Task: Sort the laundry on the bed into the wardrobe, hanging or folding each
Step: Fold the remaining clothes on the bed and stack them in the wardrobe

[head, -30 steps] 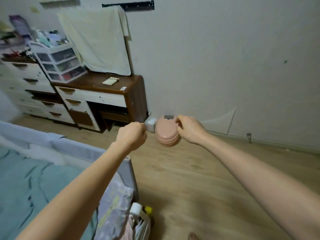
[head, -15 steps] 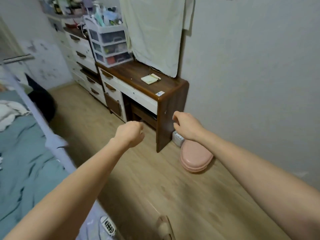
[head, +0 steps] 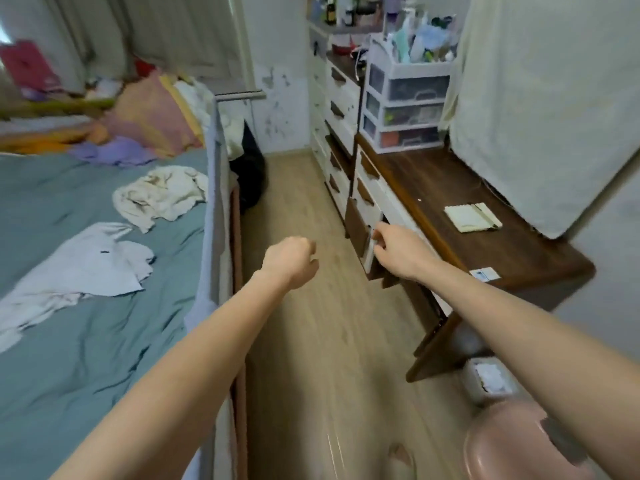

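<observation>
Head view: two bare forearms reach forward over a strip of wooden floor (head: pixel 311 341) between a bed and a row of furniture.
Left hand (head: pixel 291 261): centre of the frame, above the floor, fingers curled into a loose fist with nothing in them.
Right hand (head: pixel 398 252): just right of centre, in front of the white drawer fronts of the brown desk (head: pixel 467 209); fingers curled; whether they grip anything I cannot tell.
Bed (head: pixel 86 323): left half of the frame, teal sheet, a pale side rail along its right edge.
Laundry, cream garment (head: pixel 159 195): crumpled on the sheet, centre left, close to the rail.
Laundry, white garment (head: pixel 79 268): spread flat lower on the sheet, just below the cream one.
Laundry, purple cloth (head: pixel 110 152): upper left, beside pink and orange bedding.
Desk top: a small notepad (head: pixel 472 217) lies at the right; a clear plastic drawer unit (head: pixel 405 112) stands at the far end, upper right.
Cream cloth (head: pixel 543 109): hangs over the wall at the right.
Pink round object (head: pixel 509 445): lower right corner, on the floor, partly behind the right forearm.
</observation>
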`<state>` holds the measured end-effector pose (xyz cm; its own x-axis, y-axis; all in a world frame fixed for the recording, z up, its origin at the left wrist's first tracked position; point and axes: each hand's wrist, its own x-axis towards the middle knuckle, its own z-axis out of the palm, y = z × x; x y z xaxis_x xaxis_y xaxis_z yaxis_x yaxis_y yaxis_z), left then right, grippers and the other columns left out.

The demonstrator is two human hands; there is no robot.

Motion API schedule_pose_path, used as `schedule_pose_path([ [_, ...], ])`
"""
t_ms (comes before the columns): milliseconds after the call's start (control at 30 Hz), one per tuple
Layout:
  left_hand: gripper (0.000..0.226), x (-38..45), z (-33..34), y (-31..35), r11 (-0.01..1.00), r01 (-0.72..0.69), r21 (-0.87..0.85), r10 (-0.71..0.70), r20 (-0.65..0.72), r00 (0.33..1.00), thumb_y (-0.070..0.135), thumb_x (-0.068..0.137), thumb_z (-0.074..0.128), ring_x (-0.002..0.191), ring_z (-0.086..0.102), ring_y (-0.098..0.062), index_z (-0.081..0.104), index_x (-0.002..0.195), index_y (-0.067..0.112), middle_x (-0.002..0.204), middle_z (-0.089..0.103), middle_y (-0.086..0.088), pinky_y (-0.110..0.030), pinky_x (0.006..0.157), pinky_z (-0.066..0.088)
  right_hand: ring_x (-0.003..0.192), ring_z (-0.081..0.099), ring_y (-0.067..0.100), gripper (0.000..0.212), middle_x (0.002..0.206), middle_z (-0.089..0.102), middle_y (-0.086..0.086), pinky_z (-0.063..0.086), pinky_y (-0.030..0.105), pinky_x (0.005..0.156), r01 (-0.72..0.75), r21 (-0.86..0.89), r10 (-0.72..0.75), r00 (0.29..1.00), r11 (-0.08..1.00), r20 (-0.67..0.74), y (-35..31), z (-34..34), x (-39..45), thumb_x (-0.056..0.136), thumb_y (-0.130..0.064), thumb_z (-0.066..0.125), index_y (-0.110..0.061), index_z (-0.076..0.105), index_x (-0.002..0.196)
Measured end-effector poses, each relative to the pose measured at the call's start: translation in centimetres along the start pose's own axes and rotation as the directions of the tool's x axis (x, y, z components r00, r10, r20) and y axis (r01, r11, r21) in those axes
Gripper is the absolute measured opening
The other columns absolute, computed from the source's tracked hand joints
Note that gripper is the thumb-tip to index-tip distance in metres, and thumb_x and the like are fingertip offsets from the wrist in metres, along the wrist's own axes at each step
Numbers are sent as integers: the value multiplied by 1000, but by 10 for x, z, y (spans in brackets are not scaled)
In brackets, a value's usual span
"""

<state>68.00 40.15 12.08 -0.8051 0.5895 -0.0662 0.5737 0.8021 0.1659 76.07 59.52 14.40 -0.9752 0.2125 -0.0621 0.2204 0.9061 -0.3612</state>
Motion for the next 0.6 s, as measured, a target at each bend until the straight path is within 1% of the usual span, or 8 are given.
schedule_pose_path([
  [100, 23, 36, 0, -54, 977, 190, -100, -194, -25, 981, 26, 92, 48, 99, 60, -27, 63, 104, 13, 107, 63, -5, -37, 78, 53, 94, 62, 28, 23, 105, 63, 10, 53, 43, 81, 170, 3, -170, 985, 986, 43, -19, 17, 89, 94, -19, 45, -12, 56, 113],
  [167, 18, 56, -3, -88, 937, 326, -124, -334, -53, 941, 26, 92, 49, 98, 60, -28, 62, 97, 13, 101, 62, -4, -37, 75, 52, 96, 61, 28, 23, 107, 64, 10, 51, 39, 81, 275, 25, -276, 960, 961, 50, -34, 30, 143, 94, -19, 47, -11, 56, 114],
  [200, 19, 65, -7, -105, 908, 392, -148, -404, -55, 913, 25, 92, 49, 100, 60, -28, 62, 99, 13, 104, 62, -5, -38, 77, 52, 97, 60, 28, 23, 108, 64, 11, 49, 34, 79, 316, 28, -317, 946, 948, 64, -45, 34, 169, 94, -18, 48, -10, 56, 115],
  [267, 26, 74, -16, -139, 839, 514, -180, -529, -46, 847, 26, 93, 50, 105, 59, -28, 63, 111, 13, 115, 63, -7, -39, 83, 51, 100, 59, 30, 25, 109, 63, 12, 43, 29, 77, 393, 29, -394, 913, 919, 111, -70, 41, 221, 93, -16, 48, -7, 56, 115],
  [367, 33, 75, -26, -192, 734, 653, -187, -673, -70, 736, 29, 94, 50, 116, 55, -27, 59, 123, 15, 128, 58, -6, -37, 90, 48, 100, 60, 33, 21, 106, 65, 13, 49, 36, 81, 504, 22, -500, 850, 864, 165, -118, 53, 295, 91, -18, 48, -10, 56, 108],
  [433, 34, 66, -28, -228, 647, 735, -206, -758, -64, 649, 30, 93, 51, 119, 53, -28, 59, 123, 15, 130, 57, -8, -37, 93, 47, 99, 60, 33, 18, 106, 65, 13, 49, 36, 78, 582, 23, -573, 792, 813, 211, -156, 65, 334, 90, -18, 48, -11, 56, 106],
  [500, 34, 57, -25, -266, 546, 813, -204, -835, -51, 548, 30, 92, 51, 119, 53, -28, 60, 121, 16, 130, 57, -9, -36, 93, 47, 100, 60, 32, 19, 108, 65, 14, 47, 35, 75, 650, 27, -635, 731, 759, 248, -197, 84, 367, 92, -17, 47, -10, 55, 108],
  [600, 34, 47, -19, -325, 411, 885, -218, -909, -18, 417, 31, 92, 51, 121, 53, -27, 58, 123, 17, 132, 56, -6, -36, 94, 46, 104, 58, 32, 26, 112, 63, 13, 45, 36, 79, 719, 20, -689, 657, 694, 307, -260, 122, 409, 92, -16, 44, -9, 54, 115],
])
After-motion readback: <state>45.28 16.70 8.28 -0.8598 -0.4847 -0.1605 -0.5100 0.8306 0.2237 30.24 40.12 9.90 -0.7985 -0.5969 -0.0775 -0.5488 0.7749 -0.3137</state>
